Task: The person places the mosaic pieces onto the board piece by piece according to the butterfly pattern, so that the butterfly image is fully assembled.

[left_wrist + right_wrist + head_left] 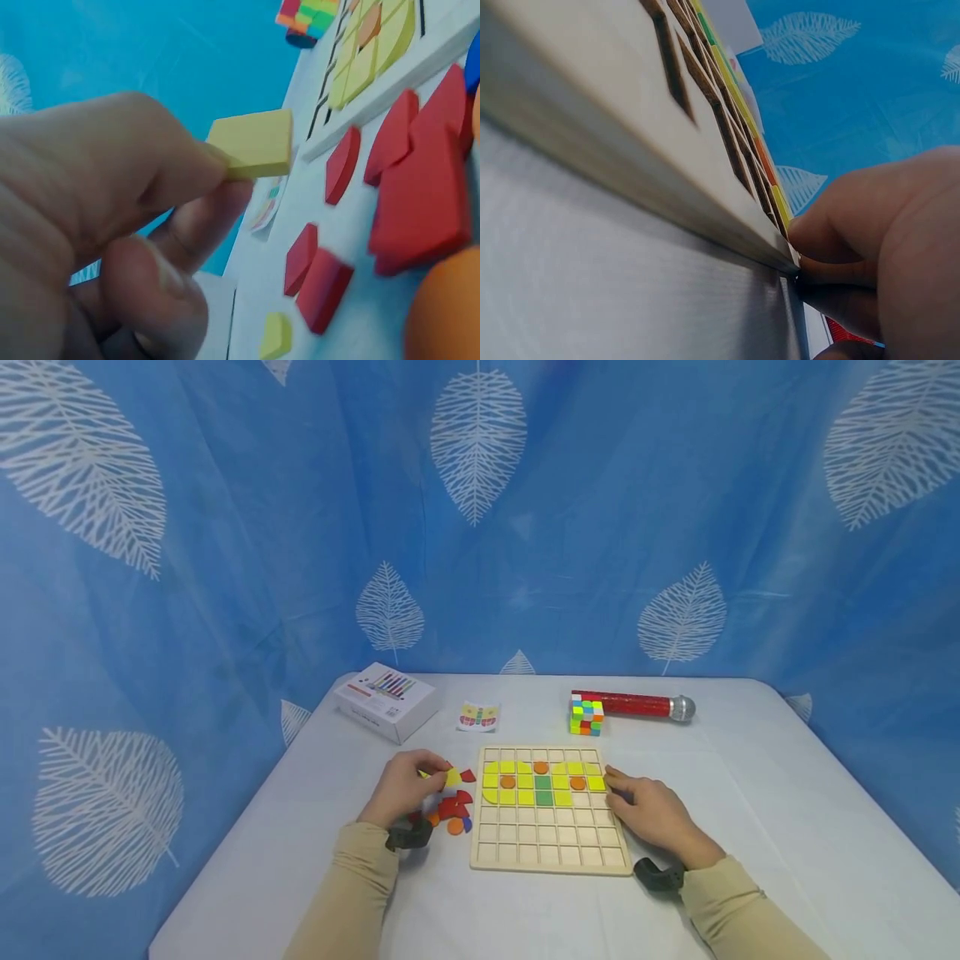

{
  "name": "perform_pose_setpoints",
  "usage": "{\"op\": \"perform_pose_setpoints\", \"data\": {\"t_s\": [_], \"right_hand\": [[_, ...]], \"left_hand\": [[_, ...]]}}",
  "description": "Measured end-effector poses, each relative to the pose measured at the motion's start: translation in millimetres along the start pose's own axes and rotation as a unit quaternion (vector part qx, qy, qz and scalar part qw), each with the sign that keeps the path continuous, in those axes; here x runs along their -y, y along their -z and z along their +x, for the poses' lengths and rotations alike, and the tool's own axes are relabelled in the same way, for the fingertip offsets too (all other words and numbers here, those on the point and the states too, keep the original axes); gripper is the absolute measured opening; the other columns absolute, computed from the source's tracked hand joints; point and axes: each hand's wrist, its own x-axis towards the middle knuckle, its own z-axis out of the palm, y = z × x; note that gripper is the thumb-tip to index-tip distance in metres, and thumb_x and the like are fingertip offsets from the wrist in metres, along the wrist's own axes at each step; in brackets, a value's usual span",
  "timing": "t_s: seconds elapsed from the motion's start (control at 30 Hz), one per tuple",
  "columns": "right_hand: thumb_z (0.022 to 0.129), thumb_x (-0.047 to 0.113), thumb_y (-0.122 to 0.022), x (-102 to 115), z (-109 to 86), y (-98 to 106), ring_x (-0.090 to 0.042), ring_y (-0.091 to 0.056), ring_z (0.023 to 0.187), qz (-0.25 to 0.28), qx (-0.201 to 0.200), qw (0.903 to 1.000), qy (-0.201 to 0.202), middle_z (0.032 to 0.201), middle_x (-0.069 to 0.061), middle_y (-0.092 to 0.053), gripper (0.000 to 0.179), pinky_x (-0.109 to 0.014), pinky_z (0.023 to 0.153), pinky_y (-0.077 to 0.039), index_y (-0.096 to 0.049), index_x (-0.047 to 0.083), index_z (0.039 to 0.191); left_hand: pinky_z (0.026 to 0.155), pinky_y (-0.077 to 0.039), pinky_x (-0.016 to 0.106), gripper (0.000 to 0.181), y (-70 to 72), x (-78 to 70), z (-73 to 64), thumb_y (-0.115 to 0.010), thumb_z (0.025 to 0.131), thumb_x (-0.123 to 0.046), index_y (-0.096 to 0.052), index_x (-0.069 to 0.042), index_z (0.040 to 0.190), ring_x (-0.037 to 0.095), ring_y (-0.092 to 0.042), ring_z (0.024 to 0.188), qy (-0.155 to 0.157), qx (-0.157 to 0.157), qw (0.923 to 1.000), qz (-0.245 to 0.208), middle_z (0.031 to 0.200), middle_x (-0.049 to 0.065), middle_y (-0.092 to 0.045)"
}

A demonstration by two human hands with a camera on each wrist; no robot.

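Observation:
My left hand [408, 787] pinches a yellow square tile [251, 142] between thumb and finger, raised over the loose pieces left of the board. Below it lie several red tiles [420, 195], an orange disc [455, 827] and part of a blue piece [467, 824]. The wooden grid board [551, 856] lies flat in front of me. Its upper rows hold yellow tiles [507, 797], orange discs [541, 767] and green squares [543, 790]; the lower rows show bare wood. At the board's right edge, my right hand [651, 814] grips the rim with its fingertips.
Behind the board lies a small pattern card [478, 717]. A white box [386, 702] stands at the back left. A puzzle cube [587, 717] and a red microphone [633, 704] sit at the back right. A blue leaf-print curtain [525, 593] hangs behind the table.

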Motion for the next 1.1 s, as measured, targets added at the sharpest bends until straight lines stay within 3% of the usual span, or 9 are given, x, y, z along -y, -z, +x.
{"op": "perform_pose_setpoints", "data": {"t_s": [0.4, 0.63, 0.9, 1.1], "right_hand": [[0.1, 0.023, -0.059, -3, 0.4, -1, -0.046, -0.049, 0.138, 0.004, -0.005, 1.0, 0.002, 0.152, -0.012, -0.054, 0.047, -0.063, 0.105, -0.044, -0.059, 0.002, 0.142], [0.099, 0.02, -0.06, -5, 0.0, 1, -0.046, -0.05, 0.137, 0.014, -0.016, 0.9997, 0.012, 0.149, -0.012, -0.056, 0.045, -0.062, 0.104, -0.046, -0.061, 0.001, 0.14], [0.099, 0.021, -0.062, -9, 1.6, 2, -0.045, -0.049, 0.139, 0.038, -0.016, 0.9991, -0.005, 0.149, -0.009, -0.057, 0.042, -0.062, 0.107, -0.043, -0.064, 0.006, 0.138], [0.1, 0.024, -0.064, -13, 4.8, -1, -0.043, -0.047, 0.141, 0.051, -0.016, 0.9986, -0.001, 0.151, -0.008, -0.055, 0.045, -0.063, 0.109, -0.041, -0.062, 0.008, 0.141]], "left_hand": [[0.085, -0.051, 0.034, 0.013, -26.0, -12.4, 1.1, -0.075, 0.093, -0.017, -0.079, -0.017, 0.105, 0.02, -0.058, 0.097, -0.043, 0.033, 0.9977, -0.04, 0.106, -0.003, -0.073], [0.079, -0.054, 0.029, 0.013, -43.5, -25.2, 3.9, -0.074, 0.094, -0.02, -0.079, -0.016, 0.106, 0.018, -0.062, 0.092, -0.073, 0.079, 0.9914, -0.074, 0.109, -0.001, -0.073], [0.074, -0.05, 0.03, 0.014, -61.1, -48.5, 6.4, -0.074, 0.094, -0.022, -0.08, -0.016, 0.104, 0.017, -0.06, 0.089, -0.095, 0.11, 0.9886, -0.04, 0.099, -0.006, -0.072], [0.079, -0.052, 0.03, 0.008, -79.8, -71.8, 7.4, -0.075, 0.094, -0.023, -0.08, -0.019, 0.1, 0.012, -0.061, 0.09, -0.117, 0.128, 0.9849, -0.008, 0.096, -0.01, -0.071]]}}
